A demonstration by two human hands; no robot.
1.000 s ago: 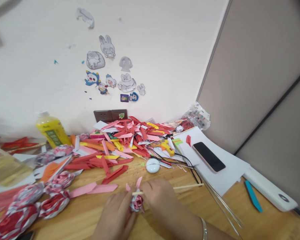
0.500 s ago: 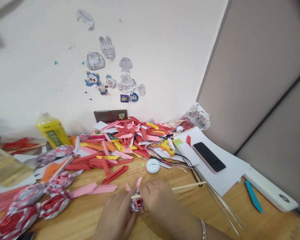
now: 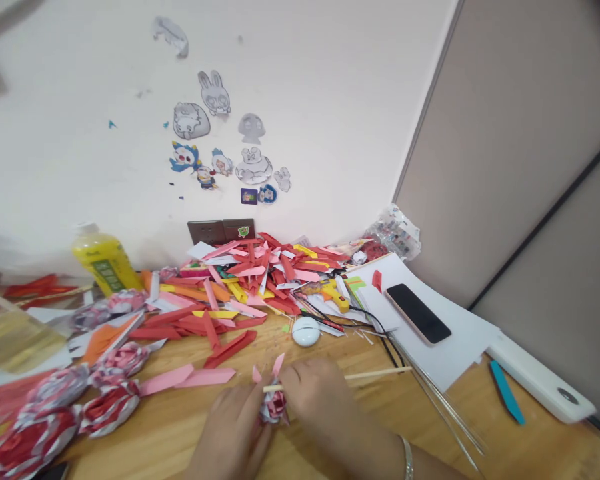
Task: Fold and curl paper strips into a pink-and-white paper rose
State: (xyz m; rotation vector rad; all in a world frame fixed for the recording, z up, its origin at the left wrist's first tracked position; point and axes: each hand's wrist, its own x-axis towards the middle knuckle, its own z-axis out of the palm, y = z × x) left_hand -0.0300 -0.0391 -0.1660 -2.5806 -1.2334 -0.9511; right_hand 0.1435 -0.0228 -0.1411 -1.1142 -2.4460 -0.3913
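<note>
One half-hidden paper flower in left hand, stick (middle covered) in right hand.

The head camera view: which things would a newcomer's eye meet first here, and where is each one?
Probably the heap of folded paper strips, mostly red and pink, at the foot of the pale wall, with a yellow bottle to its left. Next, front and centre, the left hand holds a pink-and-white paper piece while the right hand grips a thin stick. Above the heap, cartoon cut-outs spot the wall.
</note>
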